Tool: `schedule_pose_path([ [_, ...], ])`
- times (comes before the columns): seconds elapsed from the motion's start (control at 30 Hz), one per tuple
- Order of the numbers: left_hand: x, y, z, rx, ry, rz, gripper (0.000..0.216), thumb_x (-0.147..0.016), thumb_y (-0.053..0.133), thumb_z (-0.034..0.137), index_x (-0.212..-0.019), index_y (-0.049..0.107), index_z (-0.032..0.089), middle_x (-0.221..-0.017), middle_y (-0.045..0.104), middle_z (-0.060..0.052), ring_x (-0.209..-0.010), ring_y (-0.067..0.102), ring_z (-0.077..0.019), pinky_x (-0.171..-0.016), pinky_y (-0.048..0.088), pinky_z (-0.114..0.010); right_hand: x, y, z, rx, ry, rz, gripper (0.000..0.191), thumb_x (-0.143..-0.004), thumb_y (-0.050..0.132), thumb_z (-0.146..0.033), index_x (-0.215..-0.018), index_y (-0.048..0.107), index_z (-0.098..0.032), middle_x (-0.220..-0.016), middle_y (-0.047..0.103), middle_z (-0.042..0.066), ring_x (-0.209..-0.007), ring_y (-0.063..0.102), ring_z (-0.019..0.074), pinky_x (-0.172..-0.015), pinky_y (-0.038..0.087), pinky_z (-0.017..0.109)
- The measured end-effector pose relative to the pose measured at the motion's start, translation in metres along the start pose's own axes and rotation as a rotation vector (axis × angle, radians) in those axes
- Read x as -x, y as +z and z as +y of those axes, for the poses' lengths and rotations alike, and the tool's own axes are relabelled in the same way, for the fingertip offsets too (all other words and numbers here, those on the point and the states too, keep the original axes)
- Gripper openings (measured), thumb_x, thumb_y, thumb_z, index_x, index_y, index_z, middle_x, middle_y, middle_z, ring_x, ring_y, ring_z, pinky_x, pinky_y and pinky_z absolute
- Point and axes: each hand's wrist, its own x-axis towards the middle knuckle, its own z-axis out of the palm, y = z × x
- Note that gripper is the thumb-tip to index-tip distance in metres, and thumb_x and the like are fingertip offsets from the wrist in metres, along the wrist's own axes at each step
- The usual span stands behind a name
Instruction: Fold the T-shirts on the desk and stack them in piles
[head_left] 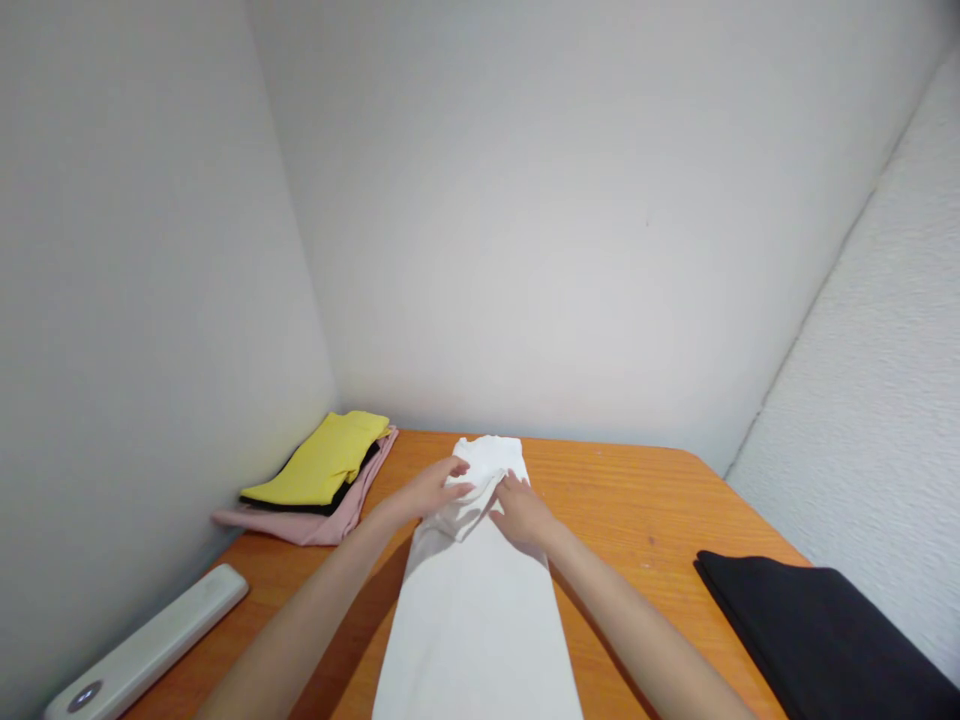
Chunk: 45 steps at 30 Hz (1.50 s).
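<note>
Partly open left hand (433, 488) on cloth (480, 625)

Soft, fairly even light brightens the smooth pale-grey wall (525, 250) beyond the far edge of the orange-brown wooden worktop (622, 500); the smooth grey wall (150, 250) along its left edge is dimmer. The bare left hand (439, 488) and bare right hand (521, 510) shade the long white folded cloth (480, 630). The rough white wall (885, 400) past the right edge looks smeared.

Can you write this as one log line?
left grip: at long white cloth; right grip: at its crumpled fold; beneath: orange-brown wooden table
</note>
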Motion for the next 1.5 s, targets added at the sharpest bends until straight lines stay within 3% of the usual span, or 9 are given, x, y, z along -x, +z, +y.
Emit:
schedule_pose_path([
  [0.1,0.037,0.000,-0.023,-0.005,0.038,-0.004,0.046,-0.076,0.064,0.024,-0.120,0.054,0.017,-0.124,0.058,-0.010,-0.117,0.053,-0.0230,-0.100,0.041,-0.034,0.008,-0.018,0.036,0.000,0.138,0.035,0.039,-0.089,0.046,-0.018,-0.124,0.061,-0.012,-0.134,0.054,0.016,-0.125,0.048,0.0249,-0.103,0.033,0.034],
  [0.2,0.058,0.006,-0.034,-0.053,0.005,-0.034,0.050,-0.070,0.065,0.018,-0.118,0.054,0.019,-0.117,0.057,-0.008,-0.107,0.055,-0.0219,-0.094,0.044,-0.032,-0.008,-0.030,0.046,-0.012,0.199,0.071,0.033,-0.092,0.043,-0.019,-0.117,0.064,-0.014,-0.121,0.063,0.013,-0.113,0.056,0.0223,-0.095,0.038,0.029],
  [0.53,0.064,0.028,-0.027,-0.207,0.032,0.071,0.020,-0.087,0.048,0.014,-0.105,0.054,0.019,-0.108,0.056,-0.007,-0.103,0.055,-0.0195,-0.090,0.042,-0.029,-0.069,0.000,-0.009,0.026,0.315,0.037,0.030,-0.087,0.059,-0.034,-0.101,0.071,-0.010,-0.109,0.067,0.019,-0.106,0.059,0.0281,-0.085,0.043,0.032],
  [0.7,0.072,0.028,-0.037,-0.212,0.135,0.106,0.022,-0.088,0.043,0.008,-0.101,0.056,0.020,-0.102,0.055,-0.005,-0.097,0.054,-0.0177,-0.085,0.043,-0.027,-0.082,-0.011,0.002,0.044,0.314,0.038,0.028,-0.090,0.049,-0.026,-0.096,0.073,-0.013,-0.106,0.069,0.017,-0.102,0.062,0.0254,-0.084,0.043,0.030],
  [0.93,0.076,0.036,-0.036,-0.265,0.151,0.111,0.019,-0.089,0.043,0.009,-0.092,0.057,0.020,-0.103,0.054,-0.005,-0.094,0.052,-0.0175,-0.082,0.043,-0.027,-0.085,-0.008,0.008,0.061,0.326,0.025,0.028,-0.075,0.063,-0.015,-0.101,0.072,-0.012,-0.108,0.067,0.017,-0.107,0.059,0.0294,-0.086,0.043,0.033],
  [1.07,0.077,0.036,-0.035,-0.247,0.132,0.109,0.020,-0.088,0.043,0.008,-0.092,0.058,0.021,-0.105,0.054,-0.005,-0.096,0.051,-0.0173,-0.084,0.043,-0.028,-0.112,-0.003,-0.014,0.008,0.287,0.080,0.027,-0.084,0.058,-0.021,-0.108,0.070,-0.021,-0.115,0.065,0.009,-0.113,0.055,0.0229,-0.091,0.040,0.029],
  [1.2,0.077,0.035,-0.034,-0.223,0.139,0.124,0.020,-0.088,0.043,0.008,-0.090,0.059,0.020,-0.103,0.055,-0.006,-0.094,0.051,-0.0172,-0.083,0.043,-0.028,-0.139,0.004,-0.031,-0.030,0.325,0.109,0.033,-0.089,0.056,-0.042,-0.103,0.071,-0.018,-0.113,0.064,0.014,-0.113,0.054,0.0288,-0.090,0.042,0.036],
  [1.37,0.078,0.034,-0.035,-0.216,0.171,0.119,0.021,-0.089,0.042,0.008,-0.091,0.060,0.019,-0.102,0.054,-0.005,-0.095,0.049,-0.0174,-0.083,0.043,-0.028,-0.159,0.019,-0.033,-0.108,0.314,0.048,0.027,-0.095,0.052,-0.034,-0.091,0.069,-0.013,-0.092,0.068,0.008,-0.088,0.063,0.0207,-0.078,0.049,0.033],
  [1.5,0.081,0.035,-0.037,-0.187,0.180,0.116,0.026,-0.085,0.041,0.005,-0.095,0.060,0.020,-0.105,0.054,-0.006,-0.099,0.048,-0.0188,-0.086,0.043,-0.030,-0.164,0.031,-0.027,-0.144,0.261,0.057,0.023,-0.097,0.054,-0.035,-0.100,0.064,-0.014,-0.097,0.067,0.004,-0.086,0.063,0.0160,-0.079,0.050,0.033],
])
